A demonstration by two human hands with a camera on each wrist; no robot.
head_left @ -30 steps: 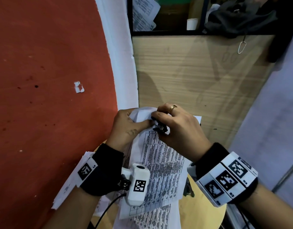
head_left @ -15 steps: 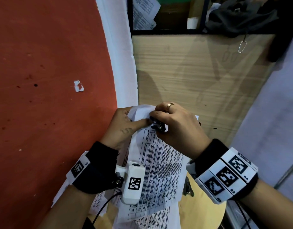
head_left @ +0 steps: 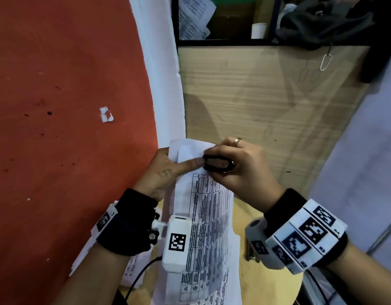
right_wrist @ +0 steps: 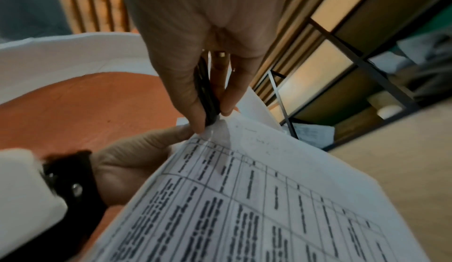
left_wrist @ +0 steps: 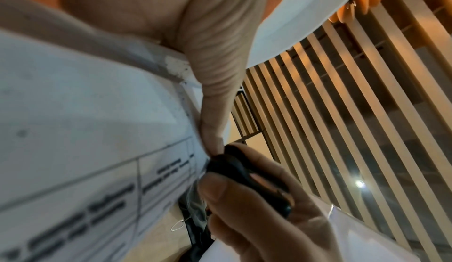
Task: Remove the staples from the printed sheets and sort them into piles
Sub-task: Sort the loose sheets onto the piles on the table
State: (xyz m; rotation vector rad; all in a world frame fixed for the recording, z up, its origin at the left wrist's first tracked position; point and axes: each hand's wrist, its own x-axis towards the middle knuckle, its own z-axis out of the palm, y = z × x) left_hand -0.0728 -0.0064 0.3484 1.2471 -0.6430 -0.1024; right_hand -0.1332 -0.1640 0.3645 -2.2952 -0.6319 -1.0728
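Note:
A stapled set of printed sheets (head_left: 208,208) with tables hangs in front of me. My left hand (head_left: 168,170) holds its top left corner, the thumb lying flat on the front and the fingers behind. My right hand (head_left: 232,166) pinches a black staple remover (head_left: 217,165) at that same corner. In the left wrist view the remover (left_wrist: 247,177) bites the sheet edge beside my thumb (left_wrist: 215,111). The right wrist view shows the black remover (right_wrist: 206,99) squeezed between thumb and fingers above the sheets (right_wrist: 269,198). The staple itself is hidden.
More printed sheets (head_left: 132,271) lie on a round wooden table (head_left: 276,289) below, with a dark metal tool (head_left: 249,252) beside them. A red wall (head_left: 69,106) is left, a wooden panel (head_left: 267,102) ahead, and a shelf with papers (head_left: 192,16) and a cup (head_left: 258,30) above.
Both hands and the sheets have risen slightly. The left thumb has slid closer to the remover at the corner.

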